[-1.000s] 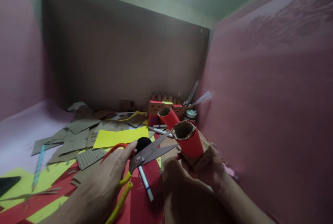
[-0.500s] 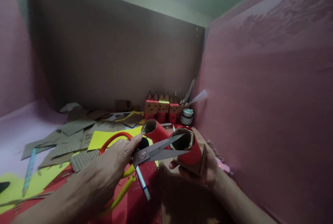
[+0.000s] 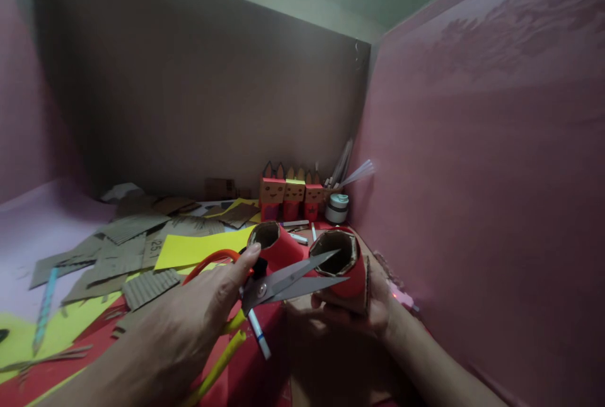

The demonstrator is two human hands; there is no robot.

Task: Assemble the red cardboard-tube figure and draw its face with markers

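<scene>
My left hand [image 3: 189, 312] is closed around scissors [image 3: 283, 284] with red and yellow handles. Their blades are parted and point right, with the tips in front of the open end of a red cardboard tube [image 3: 350, 287]. That tube is gripped from below and behind by my right hand [image 3: 375, 303], its bare cardboard rim facing me, with a brown cardboard piece at its lower side. Another red tube [image 3: 286, 249] tilts beside it, just past my left thumb; what supports it is hidden. A white marker [image 3: 259, 331] lies under the scissors.
Brown cardboard scraps [image 3: 125, 249] and yellow paper [image 3: 198, 248] cover the left side. Three cardboard figures with pointed ears [image 3: 293, 193] stand at the back, beside a lidded white jar [image 3: 337, 208]. A teal strip [image 3: 46, 309] lies far left. A pink wall [image 3: 472, 193] rises at the right.
The view has shifted slightly. The scissor blades look a little closer together, and their tips sit slightly lower against the tube. Both hands keep their hold.
</scene>
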